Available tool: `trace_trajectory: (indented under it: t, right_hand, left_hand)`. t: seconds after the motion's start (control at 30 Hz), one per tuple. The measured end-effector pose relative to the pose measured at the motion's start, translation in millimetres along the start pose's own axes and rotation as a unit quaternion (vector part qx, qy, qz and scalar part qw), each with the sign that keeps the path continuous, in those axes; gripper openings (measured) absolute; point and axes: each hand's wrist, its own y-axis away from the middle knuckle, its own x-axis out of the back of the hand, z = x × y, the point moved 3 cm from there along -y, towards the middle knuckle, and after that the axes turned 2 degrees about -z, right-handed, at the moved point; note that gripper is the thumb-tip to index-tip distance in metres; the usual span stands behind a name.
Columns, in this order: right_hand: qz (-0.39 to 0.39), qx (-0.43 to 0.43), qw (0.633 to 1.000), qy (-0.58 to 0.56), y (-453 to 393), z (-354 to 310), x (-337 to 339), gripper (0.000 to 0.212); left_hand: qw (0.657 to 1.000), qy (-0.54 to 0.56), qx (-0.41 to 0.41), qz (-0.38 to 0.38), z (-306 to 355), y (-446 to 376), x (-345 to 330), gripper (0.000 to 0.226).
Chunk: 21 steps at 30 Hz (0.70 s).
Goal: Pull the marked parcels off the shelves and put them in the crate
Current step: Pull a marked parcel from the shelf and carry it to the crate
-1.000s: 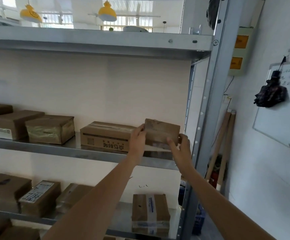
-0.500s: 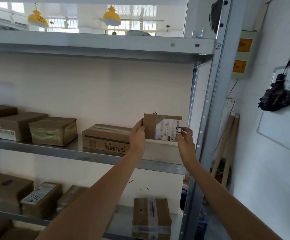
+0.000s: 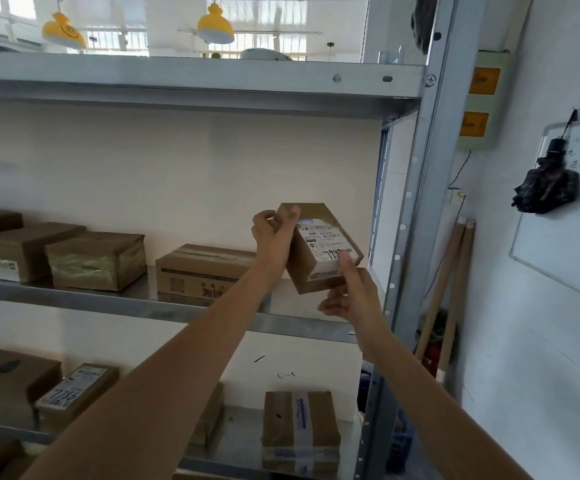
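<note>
- The parcel is a small brown box with a white label on it. It is up in the air, tipped on a slant, just in front of the middle shelf at its right end.
- It could slip and fall. Only the top left corner and the low right edge are held, and the box is tipped, so a loose hold would let it slide out.
- It could bump the metal post just to its right if it swings that way while coming down.
- The crate is not in sight, so I cannot tell how far the box has to go. A long carry with a weak hold makes a drop more likely.
- The label has writing and numbers, but they are too blurry to read. If the mark is read wrong, the wrong box goes in the crate.
- The left hand has its fingers curled round the top left corner of the box, with the thumb on the front face.
- The right hand holds the low right edge. One of its fingers points up and presses on the label. The others seem tucked under the box, but I cannot see them well.
- More brown boxes sit on the middle shelf to the left, like the long box near the hands.
</note>
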Motion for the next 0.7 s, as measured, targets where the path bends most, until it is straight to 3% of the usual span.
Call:
trace_trajectory:
  t: [0.17,0.33,0.5,0.6,0.7]
  right_hand:
    - [0.060,0.096,0.974,0.196,-3.8,-10.0,9.7,0.063]
    - [0.094,0.155,0.940,0.289,-3.3,-18.6,11.1,0.061]
    - [0.112,0.187,0.933,0.288,-1.0,-23.5,9.4,0.047]
    - [0.093,0.181,0.938,0.282,-1.0,-18.6,10.2,0.025]
    - [0.090,0.161,0.938,0.293,-2.5,-0.3,11.6,0.022]
  left_hand:
    - [0.995,0.081,0.057,-0.003,-25.5,11.3,-1.5,0.038]
    - [0.983,0.063,0.135,-0.105,-35.7,17.1,-6.3,0.063]
    - [0.978,0.037,0.164,-0.121,-41.5,18.1,-11.3,0.063]
    - [0.994,-0.002,0.083,-0.078,-37.4,21.9,-8.0,0.042]
    - [0.999,-0.005,0.027,-0.041,-43.1,26.6,-6.4,0.032]
